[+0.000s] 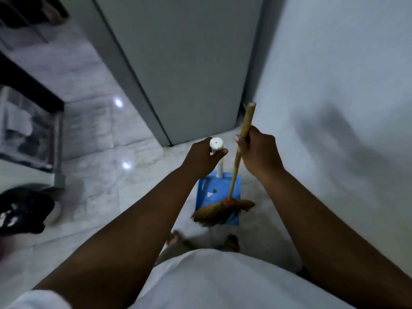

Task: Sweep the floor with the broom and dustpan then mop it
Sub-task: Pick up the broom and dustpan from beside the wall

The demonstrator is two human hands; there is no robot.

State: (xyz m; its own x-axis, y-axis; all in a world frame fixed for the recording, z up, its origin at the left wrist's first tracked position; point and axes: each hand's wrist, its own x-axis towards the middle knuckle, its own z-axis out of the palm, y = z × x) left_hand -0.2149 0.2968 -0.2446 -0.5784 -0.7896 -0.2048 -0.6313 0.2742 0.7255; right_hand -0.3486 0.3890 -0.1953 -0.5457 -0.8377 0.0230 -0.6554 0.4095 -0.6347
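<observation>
Sweeping stage: our right hand (256, 150) grips the broom (236, 166), bristles over the dustpan (217, 192). Our left hand (201, 156) grips the dustpan's handle; mopping looks not yet begun, no mop visible.

Dustpan (214, 192) on floor (93, 197) ahead of feet, its handle (216, 144) up in left hand (201, 157). Broom (236, 166) just right of handle, stick in right hand (258, 150), bristles over dustpan's near edge. Door (178, 63) ahead, wall (345, 74) right, bag (22, 210) far left.
</observation>
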